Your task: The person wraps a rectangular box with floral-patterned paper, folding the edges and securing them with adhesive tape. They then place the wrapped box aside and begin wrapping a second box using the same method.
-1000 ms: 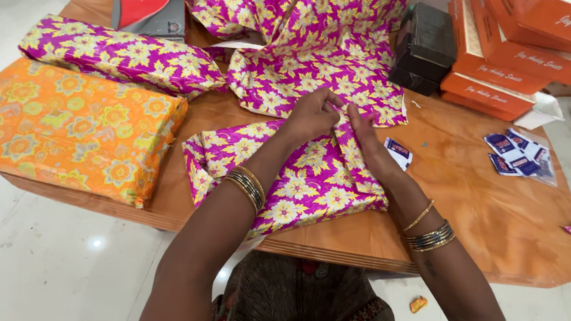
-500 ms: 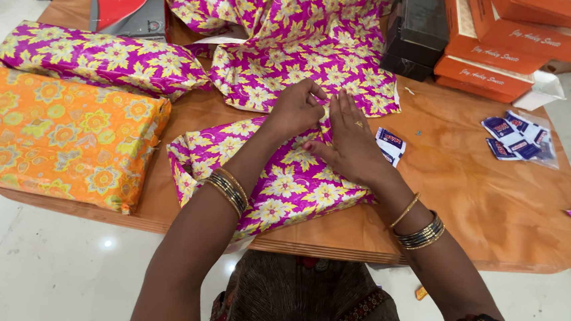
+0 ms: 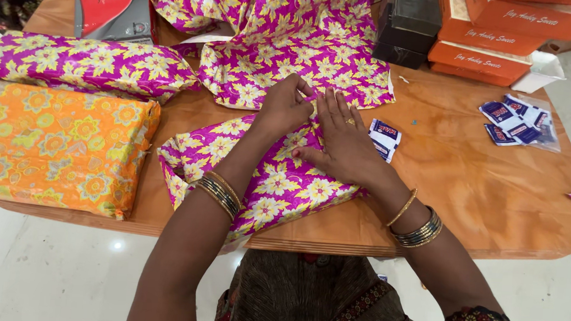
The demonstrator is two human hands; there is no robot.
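The half-wrapped parcel (image 3: pixel 264 176) in magenta paper with yellow flowers lies on the wooden table (image 3: pixel 471 193) directly under both hands, its near edge close to the table's front rim. The right hand (image 3: pixel 343 144) lies flat on top of it, fingers spread and pressed down on the paper, palm toward the parcel's far right corner. The left hand (image 3: pixel 282 107) sits just beside it on the far edge, fingers curled in and pinching a fold of the paper against the right hand's fingertips.

This looks like the seam-closing step: a flap has been brought over the top and is being held in place while its edge is creased. The left end of the parcel looks loose and crumpled (not yet folded in, as far as one can tell). The next move seems to call for keeping the flat hand's pressure on while the pinched fold is drawn tight and fixed.

Just past the right fingertips lies a small white-and-blue packet (image 3: pixel 384 137); farther right, well apart, a clear bag of similar packets (image 3: pixel 519 126). Beyond the left hand's knuckles spreads a loose sheet of the same paper (image 3: pixel 293 54). Well left of the hands sit a finished magenta parcel (image 3: pixel 84 66) and an orange flowered parcel (image 3: pixel 52 144). Orange boxes (image 3: pixel 488 40) are stacked at the far right.
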